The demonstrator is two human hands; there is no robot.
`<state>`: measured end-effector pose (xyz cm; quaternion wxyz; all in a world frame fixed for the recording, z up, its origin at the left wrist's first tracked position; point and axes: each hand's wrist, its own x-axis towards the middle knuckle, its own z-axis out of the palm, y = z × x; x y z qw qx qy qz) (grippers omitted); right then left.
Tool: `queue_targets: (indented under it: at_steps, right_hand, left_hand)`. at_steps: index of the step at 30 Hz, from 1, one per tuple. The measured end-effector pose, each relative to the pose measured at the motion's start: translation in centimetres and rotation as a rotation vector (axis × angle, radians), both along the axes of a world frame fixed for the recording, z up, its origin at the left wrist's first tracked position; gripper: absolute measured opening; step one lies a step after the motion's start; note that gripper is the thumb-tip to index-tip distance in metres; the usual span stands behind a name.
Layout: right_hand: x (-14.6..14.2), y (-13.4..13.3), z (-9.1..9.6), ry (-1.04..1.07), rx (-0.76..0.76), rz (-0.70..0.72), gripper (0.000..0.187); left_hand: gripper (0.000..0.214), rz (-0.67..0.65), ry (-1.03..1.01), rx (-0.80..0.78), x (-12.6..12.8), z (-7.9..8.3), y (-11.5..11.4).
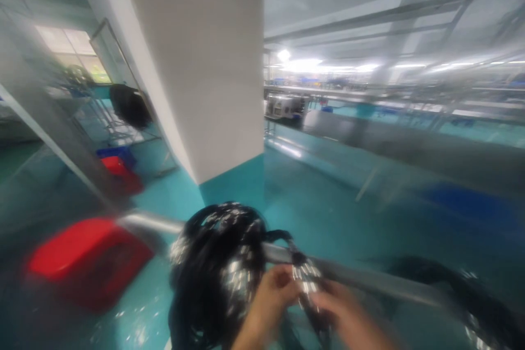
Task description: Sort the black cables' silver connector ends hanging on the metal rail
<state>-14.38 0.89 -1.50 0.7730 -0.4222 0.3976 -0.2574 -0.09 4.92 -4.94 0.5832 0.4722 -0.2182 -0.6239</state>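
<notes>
A small bundle of black cables [307,276] with shiny silvery parts hangs over a metal rail in front of me. My left hand [276,292] grips it from the left, thumb and fingers curled around its edge. From the right side, my right hand [338,306] closes on the same bundle, smeared by motion. Just left of my hands, a thick mass of black cables [213,273] with bright glints is draped over the rail [279,252]. More black cables [463,284] hang farther right, blurred.
Red stools [82,249] stand on the teal floor at the left, beside a slanted metal post. A white pillar [197,65] with a teal base rises ahead. To the right lies a long grey table [402,145], with a metallic machine [284,105] near its far end.
</notes>
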Motion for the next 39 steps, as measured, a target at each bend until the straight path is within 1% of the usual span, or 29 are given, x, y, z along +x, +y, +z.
queue_targets:
  at_steps: [2,4,5,7,9,11,13,15,17,19,21,22,24,26,30,34,37,39]
  right_hand:
    - [0.2,0.0,-0.2,-0.021,-0.041,0.013,0.033]
    - [0.2,0.1,-0.4,0.039,-0.064,-0.001,0.04]
    - [0.2,0.0,-0.5,0.086,-0.073,-0.023,0.041]
    - [0.1,-0.1,-0.8,0.159,-0.096,-0.062,0.038]
    - [0.0,-0.3,-0.8,0.184,-0.119,-0.06,0.03]
    - [-0.1,-0.4,-0.7,0.173,-0.105,-0.053,0.021]
    - [-0.1,-0.3,-0.4,0.142,-0.068,-0.06,0.013]
    - [-0.1,-0.1,-0.1,0.077,-0.04,-0.059,0.011]
    - [0.0,0.1,0.2,0.031,-0.019,-0.041,0.013]
    - [0.2,0.2,0.3,0.048,-0.021,-0.041,0.024]
    - [0.3,0.1,0.5,0.163,-0.092,-0.044,0.034]
    - [0.3,0.0,0.6,0.239,-0.148,-0.04,0.035]
    - [0.4,-0.2,0.8,0.391,-0.248,-0.028,0.028]
    - [0.3,-0.4,1.0,0.475,-0.3,-0.016,0.025]
    - [0.2,-0.5,0.9,0.532,-0.386,-0.002,0.025]
    - [0.0,-0.5,-0.1,0.571,-0.459,-0.008,0.028]
    - [-0.1,-0.5,-0.5,0.533,-0.432,-0.006,0.03]
    - [-0.1,-0.5,-0.4,0.496,-0.4,-0.052,0.03]
  left_hand:
    - [0.04,-0.011,-0.008,0.017,0.2,-1.0,-0.3]
    - [0.04,-0.02,-0.015,0.001,0.3,-1.1,-0.2]
    - [0.038,-0.026,-0.014,-0.012,0.3,-0.8,-0.1]
    - [0.032,-0.029,-0.006,-0.031,0.2,0.3,0.2]
    - [0.027,-0.013,0.015,-0.027,0.1,1.4,0.6]
    - [0.026,0.0,0.046,-0.018,0.0,1.8,0.6]
    - [0.03,-0.011,0.058,-0.005,-0.1,1.3,0.4]
    - [0.035,-0.018,0.036,-0.023,-0.2,0.5,0.0]
    - [0.038,-0.008,-0.003,-0.054,-0.3,0.1,-0.2]
    - [0.036,0.018,-0.049,-0.089,-0.5,0.2,-0.2]
    - [0.032,0.046,-0.103,-0.102,-0.6,0.7,-0.1]
    - [0.031,0.053,-0.127,-0.106,-0.7,0.9,0.0]
    - [0.031,0.035,-0.137,-0.1,-0.6,1.1,0.1]
    - [0.032,-0.006,-0.1,-0.071,-0.5,1.1,0.2]
    - [0.029,-0.022,-0.033,-0.005,-0.2,1.3,0.4]
    - [0.025,-0.036,-0.02,-0.019,-0.3,1.5,0.6]
    - [0.023,0.001,-0.021,0.004,-0.7,1.6,0.6]
    - [0.023,0.022,0.004,0.037,-1.0,1.7,0.5]
